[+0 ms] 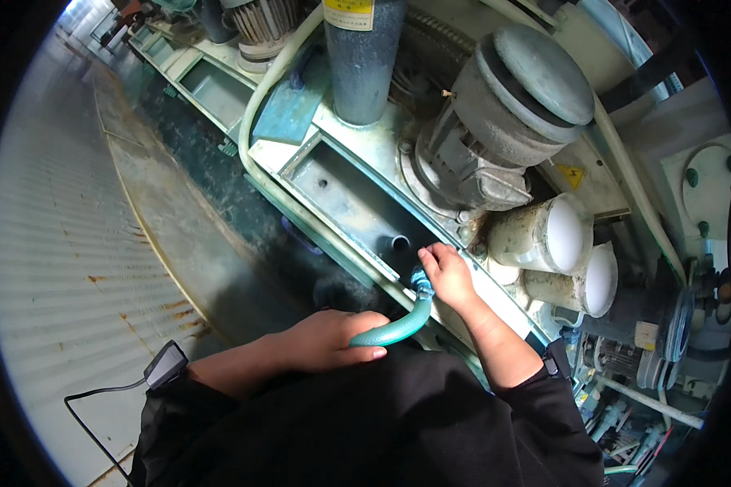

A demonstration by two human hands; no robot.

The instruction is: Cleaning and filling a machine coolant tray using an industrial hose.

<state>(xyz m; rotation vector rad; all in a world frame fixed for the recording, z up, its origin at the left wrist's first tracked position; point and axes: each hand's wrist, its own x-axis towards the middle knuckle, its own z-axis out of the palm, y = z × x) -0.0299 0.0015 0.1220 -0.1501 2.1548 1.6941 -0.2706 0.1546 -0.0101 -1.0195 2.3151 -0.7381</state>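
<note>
A green hose [394, 331] bends up from my left hand to a blue-and-metal end fitting [421, 282] at the edge of a long rectangular trough [357, 203]. My left hand [345, 337] is closed round the hose, its thumb lying along the near side. Against the right side of the fitting rests my right hand [450, 277], fingers curled and thumb bent over the trough's near end. What those fingers grip is hidden. Inside the trough, a short upright pipe stub [398, 243] stands just beyond my right hand.
Beyond the trough stand a large grey motor [503, 122] and a grey cylinder [364, 65]. Two white-ended cylindrical parts [556, 235] lie to the right. A pale pipe [248, 134] runs along the trough's left side. Corrugated white panelling [73, 243] rises at left.
</note>
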